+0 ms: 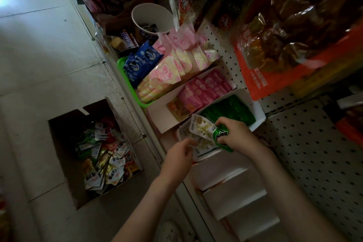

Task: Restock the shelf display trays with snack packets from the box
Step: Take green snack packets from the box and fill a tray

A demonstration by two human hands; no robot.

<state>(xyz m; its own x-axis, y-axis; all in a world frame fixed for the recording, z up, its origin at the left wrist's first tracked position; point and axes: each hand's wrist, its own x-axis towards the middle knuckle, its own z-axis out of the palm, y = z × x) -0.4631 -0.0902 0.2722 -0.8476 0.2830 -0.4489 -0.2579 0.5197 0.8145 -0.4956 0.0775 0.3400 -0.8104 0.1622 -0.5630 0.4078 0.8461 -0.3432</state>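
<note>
1. On the low shelf, near its front edge, the right hand (240,136) pinches a green and white snack packet (206,128) by its green end, with thumb and fingers closed on it.
2. This packet is held tilted just above the front part of a white cardboard display tray (260,118). The back part of the tray is filled with a row of green packets (229,111).
3. The left hand (179,155) is at the front end of the same tray, its fingers curled against some pale packets (204,148) lying there. I cannot tell if it really grips one.
4. The brown cardboard box (60,149) stands open on the tiled floor (39,55), left of the shelf and well apart from both hands. Loose mixed packets (104,155) lie in it.
5. Just beside the display tray, further back, a second white tray (163,118) holds pink packets (204,90).
6. Next comes a green plastic tray (144,104) with pink and yellow wafer packs (159,79) and blue packs (139,61).
7. A paper cup (151,13) stands behind them.
8. A white pegboard (314,153) forms the back of the shelf, and an orange bag (265,76) hangs in front of it.
</note>
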